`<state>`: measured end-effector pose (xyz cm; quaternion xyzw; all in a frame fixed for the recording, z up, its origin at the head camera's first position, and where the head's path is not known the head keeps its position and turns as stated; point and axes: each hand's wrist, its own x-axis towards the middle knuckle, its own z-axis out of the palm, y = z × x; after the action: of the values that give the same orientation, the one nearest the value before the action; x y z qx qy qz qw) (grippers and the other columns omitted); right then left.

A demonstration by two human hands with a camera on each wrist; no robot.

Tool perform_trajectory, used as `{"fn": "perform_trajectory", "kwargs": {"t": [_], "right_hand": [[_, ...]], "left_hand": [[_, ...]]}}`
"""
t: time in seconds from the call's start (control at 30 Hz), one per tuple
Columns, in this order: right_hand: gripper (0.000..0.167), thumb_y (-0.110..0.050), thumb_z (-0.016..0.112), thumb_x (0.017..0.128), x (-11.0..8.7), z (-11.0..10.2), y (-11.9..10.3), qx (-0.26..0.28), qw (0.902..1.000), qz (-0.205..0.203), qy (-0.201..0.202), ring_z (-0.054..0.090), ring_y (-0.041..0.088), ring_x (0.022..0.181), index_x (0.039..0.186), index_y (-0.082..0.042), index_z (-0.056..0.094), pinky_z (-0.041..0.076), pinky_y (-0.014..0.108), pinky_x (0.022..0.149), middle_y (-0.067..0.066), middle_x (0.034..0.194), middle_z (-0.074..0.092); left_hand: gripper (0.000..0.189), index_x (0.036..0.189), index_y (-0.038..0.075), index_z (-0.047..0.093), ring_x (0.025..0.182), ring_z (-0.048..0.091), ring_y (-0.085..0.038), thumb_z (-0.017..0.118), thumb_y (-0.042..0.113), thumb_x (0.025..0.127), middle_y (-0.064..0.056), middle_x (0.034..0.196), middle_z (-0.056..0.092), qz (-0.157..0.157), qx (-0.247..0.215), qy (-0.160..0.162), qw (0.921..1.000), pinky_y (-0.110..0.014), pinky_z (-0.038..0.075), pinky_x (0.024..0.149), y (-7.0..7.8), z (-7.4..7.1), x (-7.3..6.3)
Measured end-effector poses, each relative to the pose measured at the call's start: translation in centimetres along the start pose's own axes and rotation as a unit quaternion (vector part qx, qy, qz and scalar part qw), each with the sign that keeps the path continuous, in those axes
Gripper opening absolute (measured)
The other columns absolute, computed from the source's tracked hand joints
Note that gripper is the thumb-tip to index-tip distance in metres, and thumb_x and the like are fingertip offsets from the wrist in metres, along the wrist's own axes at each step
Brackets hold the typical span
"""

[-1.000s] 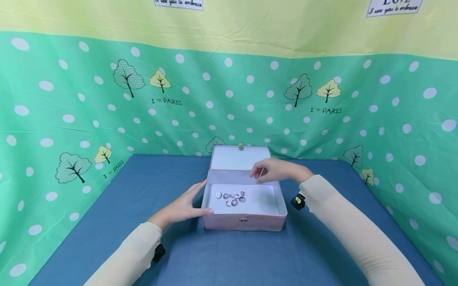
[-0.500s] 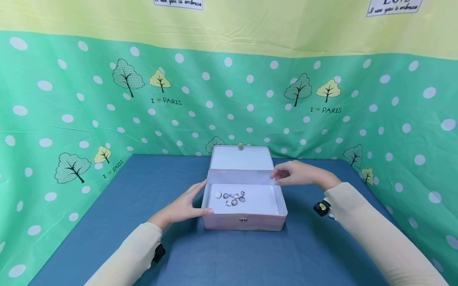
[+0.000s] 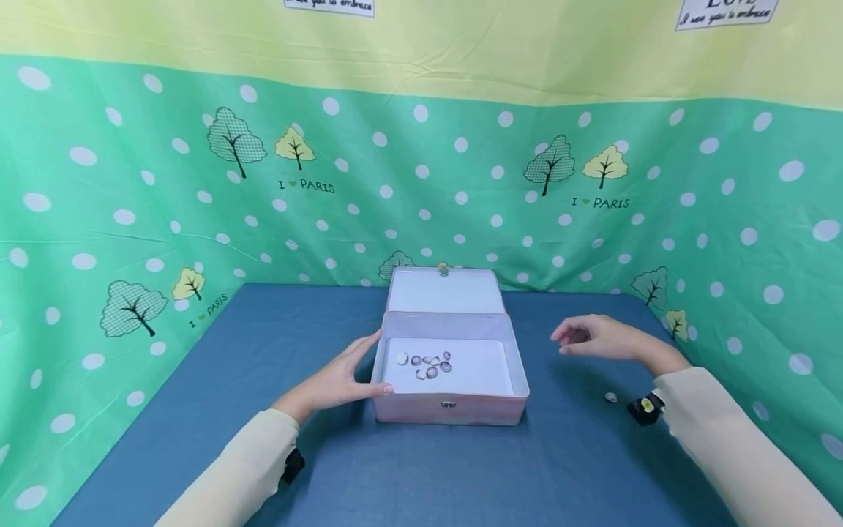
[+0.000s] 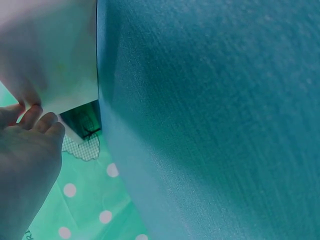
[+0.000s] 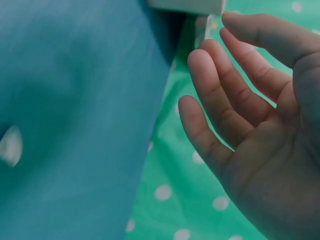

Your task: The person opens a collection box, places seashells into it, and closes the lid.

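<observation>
A pale pink metal box (image 3: 451,410) stands with its lid (image 3: 443,291) tipped back, showing a white inside. Several small round pieces (image 3: 431,372), whitish with dark purplish edges and perhaps shells, lie on its floor towards the left. My left hand (image 3: 336,380) rests against the box's left side, thumb on the front rim and fingers extended along the wall. In the left wrist view those fingertips touch the wall. To the right of the box, my right hand (image 3: 602,338) hovers over the table, fingers loosely bent and holding nothing. A small whitish piece (image 3: 611,397) lies on the cloth below it.
Blue cloth (image 3: 448,476) covers the table around the box. Behind and along both sides hangs a green curtain (image 3: 421,190) with white dots and printed trees. A small metal clasp (image 3: 448,405) sits on the box's front.
My right hand has moved from above the box out to the right, over the table. The small whitish piece there has come into full view. My left hand and the box have stayed put.
</observation>
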<state>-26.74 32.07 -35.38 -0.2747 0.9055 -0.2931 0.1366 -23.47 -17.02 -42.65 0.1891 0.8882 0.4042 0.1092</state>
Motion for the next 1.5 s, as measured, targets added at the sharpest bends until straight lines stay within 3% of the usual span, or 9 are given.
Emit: {"fn": "perform_trajectory", "kwargs": {"t": [0.4, 0.63, 0.8, 1.0, 1.5], "right_hand": [[0.031, -0.014, 0.066, 0.098, -3.8, 1.0, 4.6, 0.058, 0.9971, 0.047, -0.014, 0.064, 0.018, 0.097, 0.121, 0.006, 0.063, 0.053, 0.029, 0.078, 0.017, 0.112, 0.065], [0.028, -0.010, 0.065, 0.098, -5.8, 2.7, 7.2, 0.097, 0.9935, 0.057, -0.018, 0.062, 0.014, 0.088, 0.120, 0.008, 0.063, 0.052, 0.028, 0.073, 0.014, 0.108, 0.066], [0.026, -0.012, 0.066, 0.098, -6.9, 3.4, 8.4, 0.092, 0.9928, 0.077, -0.005, 0.056, 0.010, 0.079, 0.116, 0.005, 0.065, 0.049, 0.027, 0.068, 0.009, 0.101, 0.063], [0.027, -0.015, 0.069, 0.096, -7.4, 3.8, 9.1, 0.107, 0.9894, 0.098, -0.012, 0.051, 0.011, 0.078, 0.115, 0.004, 0.063, 0.045, 0.025, 0.066, 0.008, 0.095, 0.057], [0.020, -0.011, 0.068, 0.095, -7.2, 3.9, 9.6, 0.130, 0.9859, 0.099, -0.035, 0.052, 0.010, 0.076, 0.108, 0.004, 0.063, 0.044, 0.026, 0.065, 0.007, 0.090, 0.057]], "left_hand": [[0.106, 0.163, 0.030, 0.015, 0.148, 0.019, -0.038, 0.078, 0.055, 0.082, -0.008, 0.164, 0.017, 0.000, -0.007, 0.000, 1.0000, -0.070, 0.027, 0.106, 0.2, 0.0, -0.2], [0.106, 0.163, 0.030, 0.014, 0.148, 0.018, -0.037, 0.078, 0.055, 0.082, -0.007, 0.165, 0.017, -0.004, -0.008, -0.002, 1.0000, -0.069, 0.026, 0.107, 0.3, 0.0, -0.2], [0.105, 0.162, 0.033, 0.014, 0.148, 0.018, -0.036, 0.079, 0.055, 0.081, -0.007, 0.165, 0.017, -0.005, -0.011, 0.000, 0.9999, -0.069, 0.026, 0.108, 0.5, 0.0, -0.2], [0.106, 0.162, 0.030, 0.015, 0.148, 0.019, -0.037, 0.079, 0.055, 0.081, -0.007, 0.165, 0.017, -0.006, -0.009, -0.001, 0.9999, -0.068, 0.026, 0.108, 0.6, -0.1, -0.3], [0.106, 0.162, 0.030, 0.015, 0.149, 0.017, -0.037, 0.078, 0.055, 0.081, -0.008, 0.165, 0.016, -0.010, -0.012, -0.002, 0.9999, -0.070, 0.026, 0.107, 0.5, -0.1, -0.3]]}}
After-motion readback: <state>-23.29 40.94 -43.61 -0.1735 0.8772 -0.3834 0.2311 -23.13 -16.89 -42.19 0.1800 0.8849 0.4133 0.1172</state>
